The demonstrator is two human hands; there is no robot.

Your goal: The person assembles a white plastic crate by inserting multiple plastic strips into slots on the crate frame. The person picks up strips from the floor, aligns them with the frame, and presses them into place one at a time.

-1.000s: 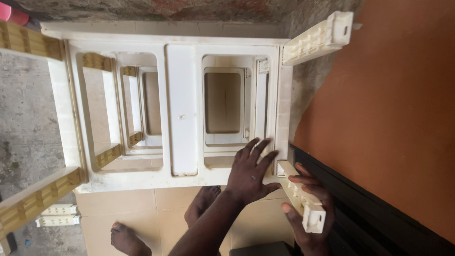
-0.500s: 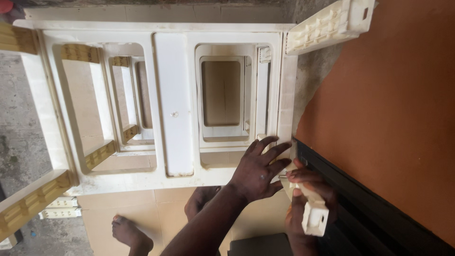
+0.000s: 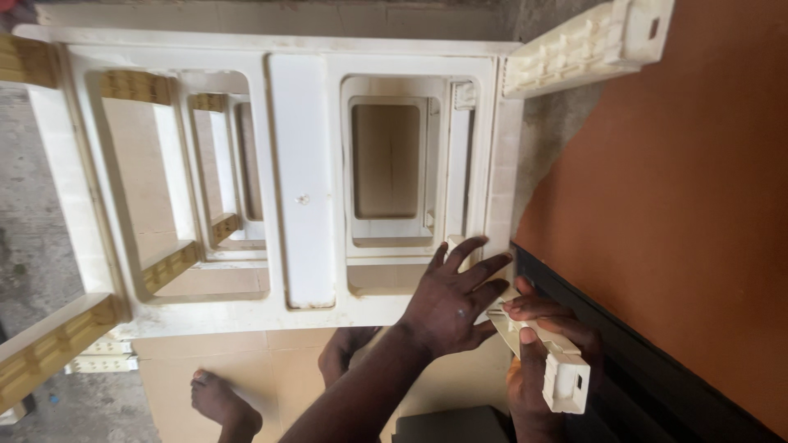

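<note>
The big cream plastic chair (image 3: 304, 180) lies flipped with its underside up, three legs seated, the top right leg (image 3: 587, 45) beside the orange wall (image 3: 681, 205) among them, while the fourth leg (image 3: 546, 361) at the chair's lower right corner looks not yet fully home. Left hand (image 3: 455, 299) presses flat and spread against the chair's corner, grasping nothing; right hand (image 3: 542, 361) has its grip wrapped round that loose leg. The joint itself hides under the hands, and a bare foot (image 3: 217, 398) shows below the chair.
</note>
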